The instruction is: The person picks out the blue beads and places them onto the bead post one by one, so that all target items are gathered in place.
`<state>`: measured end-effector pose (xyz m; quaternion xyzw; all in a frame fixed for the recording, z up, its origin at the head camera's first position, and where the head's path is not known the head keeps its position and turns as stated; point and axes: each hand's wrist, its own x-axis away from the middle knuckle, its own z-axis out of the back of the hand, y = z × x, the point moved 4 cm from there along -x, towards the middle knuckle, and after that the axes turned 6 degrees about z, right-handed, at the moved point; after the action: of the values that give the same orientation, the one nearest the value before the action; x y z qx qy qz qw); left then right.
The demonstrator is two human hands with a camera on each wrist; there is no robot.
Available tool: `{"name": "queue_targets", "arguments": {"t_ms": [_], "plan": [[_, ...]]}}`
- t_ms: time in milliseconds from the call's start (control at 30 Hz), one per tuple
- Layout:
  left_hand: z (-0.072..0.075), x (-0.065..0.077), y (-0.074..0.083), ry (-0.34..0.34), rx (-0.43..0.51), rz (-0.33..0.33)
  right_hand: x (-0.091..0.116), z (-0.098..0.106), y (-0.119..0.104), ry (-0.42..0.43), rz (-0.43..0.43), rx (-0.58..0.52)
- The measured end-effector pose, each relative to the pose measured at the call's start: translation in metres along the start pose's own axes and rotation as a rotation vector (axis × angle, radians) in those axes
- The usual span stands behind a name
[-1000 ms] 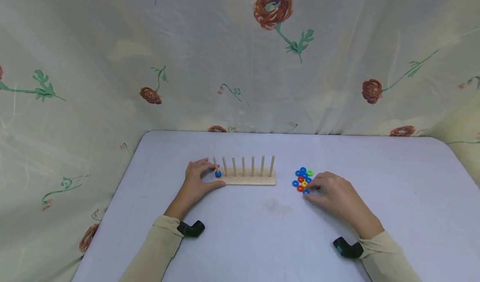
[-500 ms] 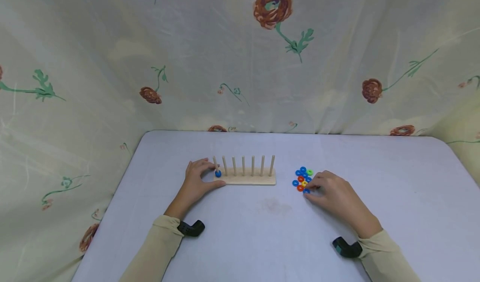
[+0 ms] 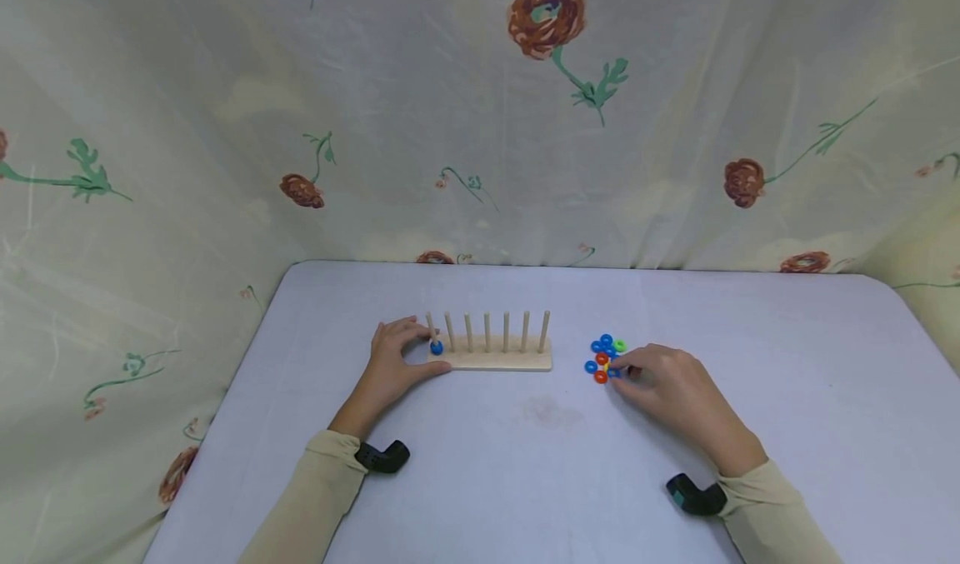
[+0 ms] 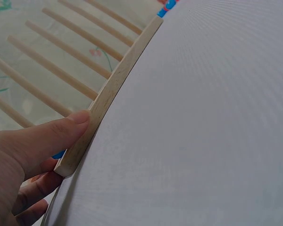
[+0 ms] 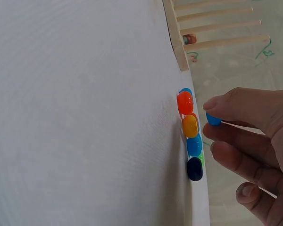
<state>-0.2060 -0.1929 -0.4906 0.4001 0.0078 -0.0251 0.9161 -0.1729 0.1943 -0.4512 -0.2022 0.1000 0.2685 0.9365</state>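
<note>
A wooden rack (image 3: 497, 363) with a row of upright pegs stands mid-table. At its left end, my left hand (image 3: 392, 357) holds the base, thumb (image 4: 68, 128) along the front edge and fingers behind. Blue rings (image 3: 437, 348) sit low on the leftmost peg, partly covered in the left wrist view. To the right of the rack lies a small cluster of coloured rings, among them a red ring (image 3: 601, 376) and a yellow ring (image 5: 190, 126). My right hand (image 3: 675, 387) pinches a blue ring (image 5: 213, 118) between thumb and forefinger, raised over the cluster.
A white-covered table (image 3: 495, 481) carries everything, its far edge against a flowered curtain (image 3: 390, 114). A green ring (image 3: 619, 345) lies at the back of the cluster, and a dark ring (image 5: 195, 169) shows in the right wrist view.
My right hand has lifted the blue ring from the near edge of the cluster, rising slightly. The left hand and the rack have stayed in place.
</note>
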Motion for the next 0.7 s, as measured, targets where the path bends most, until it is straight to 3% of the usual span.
{"name": "queue_targets", "arguments": {"t_ms": [700], "plan": [[0.0002, 0.0014, 0.0011, 0.009, 0.007, -0.016, 0.0006, 0.0018, -0.0031, 0.066, 0.057, 0.018]]}}
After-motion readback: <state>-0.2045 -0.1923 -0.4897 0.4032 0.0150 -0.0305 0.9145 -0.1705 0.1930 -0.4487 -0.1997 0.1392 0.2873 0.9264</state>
